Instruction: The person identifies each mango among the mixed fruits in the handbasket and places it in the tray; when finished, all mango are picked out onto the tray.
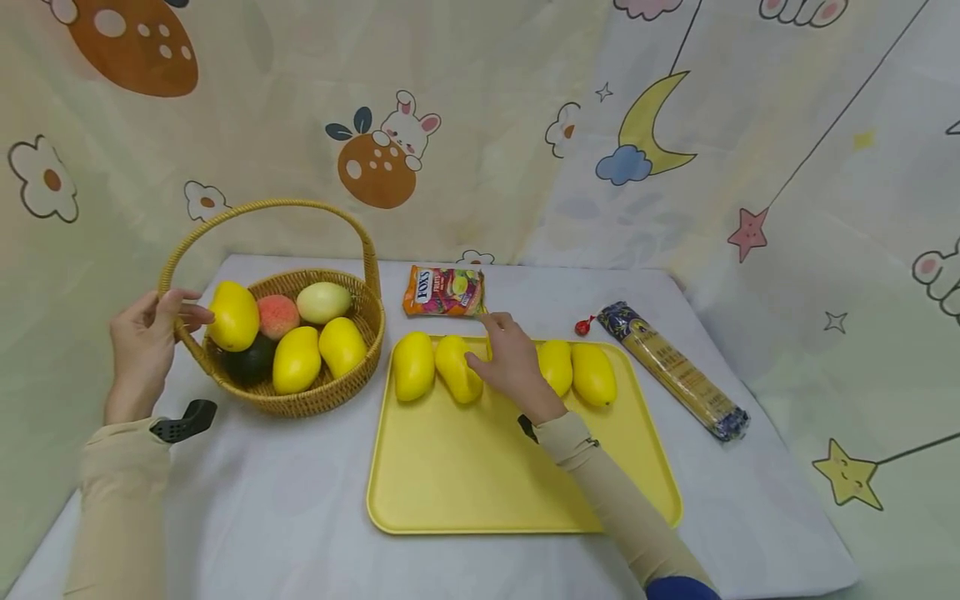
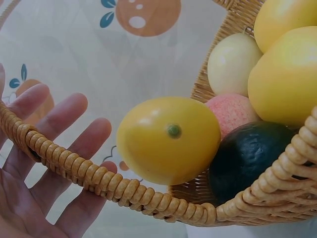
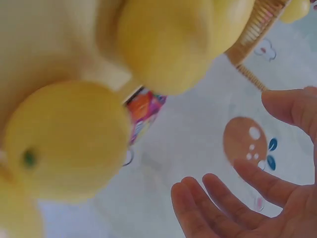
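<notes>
My left hand is at the left side of the wicker basket, its fingers extended and spread behind the basket's handle. Close to those fingertips, a yellow mango leans up at the basket's left rim. Also inside lie a dark green avocado, a pink peach, a pale green fruit and two more mangoes. My right hand is over the far side of the yellow tray, fingers loose and holding nothing. Several mangoes line that side, one mostly hidden by the hand.
Behind the tray lies a Fox's candy bag. A small red wrapped candy sits by the tray's far right corner. The long noodle packet lies slanting along the right side. A patterned cloth hangs behind the table.
</notes>
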